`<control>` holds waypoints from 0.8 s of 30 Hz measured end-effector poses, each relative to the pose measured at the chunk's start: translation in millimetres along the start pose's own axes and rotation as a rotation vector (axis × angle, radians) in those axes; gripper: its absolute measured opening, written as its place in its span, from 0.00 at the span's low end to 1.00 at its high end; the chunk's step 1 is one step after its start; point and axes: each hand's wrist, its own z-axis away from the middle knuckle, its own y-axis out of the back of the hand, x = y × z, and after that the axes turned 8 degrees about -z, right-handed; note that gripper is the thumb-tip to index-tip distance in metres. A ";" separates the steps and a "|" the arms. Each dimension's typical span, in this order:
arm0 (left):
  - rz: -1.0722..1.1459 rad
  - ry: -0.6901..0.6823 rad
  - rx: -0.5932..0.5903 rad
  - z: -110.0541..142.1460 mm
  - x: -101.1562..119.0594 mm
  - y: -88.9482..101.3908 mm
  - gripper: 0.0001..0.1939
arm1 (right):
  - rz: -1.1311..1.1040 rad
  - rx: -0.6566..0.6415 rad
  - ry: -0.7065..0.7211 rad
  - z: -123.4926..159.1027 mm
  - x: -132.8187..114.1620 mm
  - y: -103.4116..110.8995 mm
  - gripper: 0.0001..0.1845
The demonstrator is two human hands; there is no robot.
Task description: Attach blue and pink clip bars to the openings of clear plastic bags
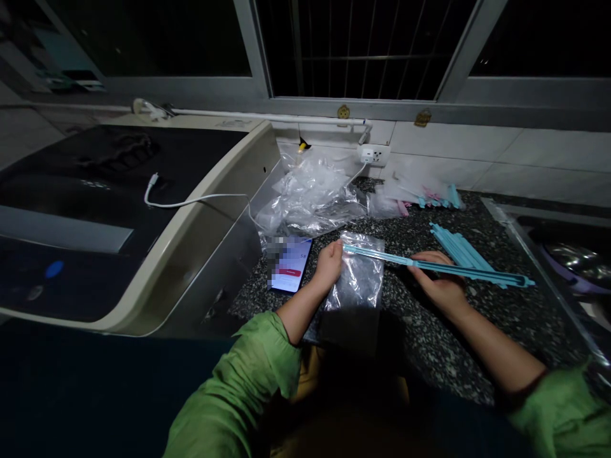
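A long, thin light-blue plastic strip [472, 272] stretches between my two hands, with its far end sticking out to the right. My left hand [329, 267] is closed on its left end, by the top of a clear plastic bag [356, 280]; whether it also pinches the bag I cannot tell. Around the strip's middle, my right hand [439, 286] has its thumb below and its fingers behind. Several similar blue strips [461, 248] lie in a pile on the counter just beyond that hand.
A phone [289, 264] lies on the speckled counter [443, 350] beside my left forearm. Crumpled clear bags [315, 197] and a bag of pink and blue pieces [424, 194] lie along the wall. A large dark-topped appliance [191, 191] carrying a white cable [200, 198] stands left; a stove [573, 254] is right.
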 end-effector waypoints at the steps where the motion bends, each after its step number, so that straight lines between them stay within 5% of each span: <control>1: 0.001 0.002 0.004 0.2 0.5 0.0 0.18 | 0.008 -0.008 0.000 -0.5 -0.4 0.1 0.07; 13: 0.034 0.021 -0.036 -1.3 -1.4 0.1 0.19 | 0.099 -0.121 0.084 -1.2 3.2 3.1 0.06; 24: 0.059 0.018 -0.122 5.0 5.2 29.3 0.11 | 0.025 -0.057 0.108 -0.5 -5.7 -11.5 0.04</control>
